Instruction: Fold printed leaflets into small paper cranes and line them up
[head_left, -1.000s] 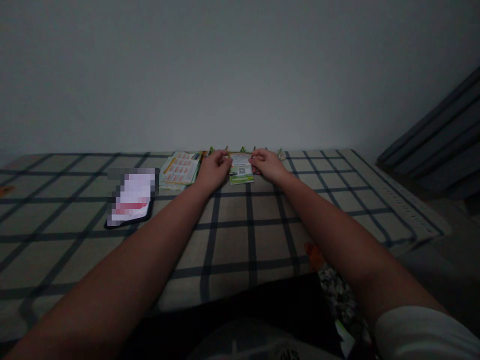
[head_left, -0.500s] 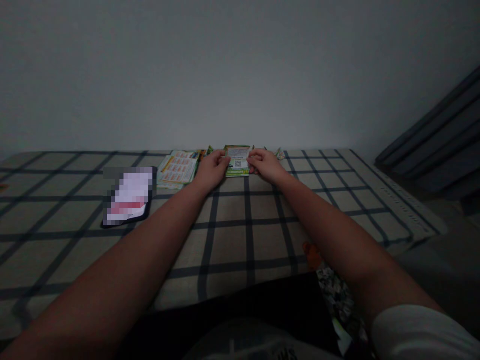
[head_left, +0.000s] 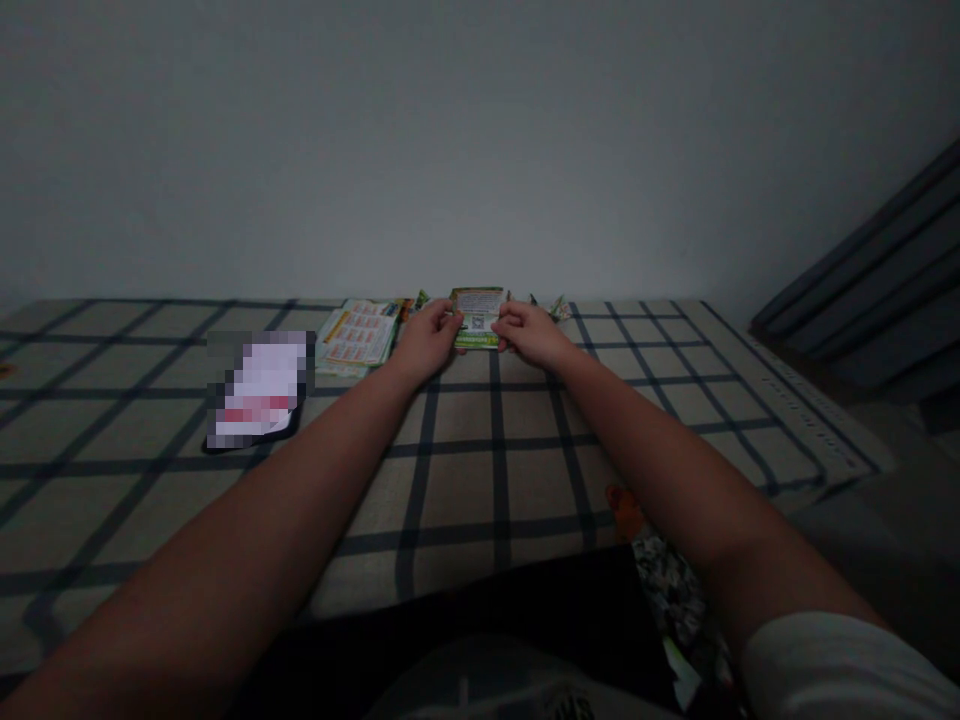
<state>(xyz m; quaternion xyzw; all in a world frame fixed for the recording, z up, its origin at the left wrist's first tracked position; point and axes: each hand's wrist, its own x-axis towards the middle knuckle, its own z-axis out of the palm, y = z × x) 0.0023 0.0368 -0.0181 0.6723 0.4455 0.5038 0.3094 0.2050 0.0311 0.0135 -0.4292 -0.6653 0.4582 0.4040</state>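
Observation:
A small green printed packet (head_left: 480, 302), with a block of text and a QR code on its face, is held between my two hands near the wall. My left hand (head_left: 430, 338) grips its left edge, thumb on the front. On the opposite edge my right hand (head_left: 528, 334) is closed, with the fingers curled and pinching. Just left of my left hand lies a loose stack of printed sheets (head_left: 358, 334) with orange-and-white grids. Behind my hands, crumpled green pieces (head_left: 559, 306) show in part.
A phone with a blurred, lit screen (head_left: 264, 385) lies on the checked cloth (head_left: 465, 480) to the left. Behind the cloth rises a plain grey wall (head_left: 480, 150). Dark striped fabric (head_left: 870, 270) hangs at the right. An orange patch (head_left: 625, 510) shows beside my right forearm.
The packet has risen slightly and its lower edge has come up, with fingertips now showing beneath it. Both hands keep nearly the same place.

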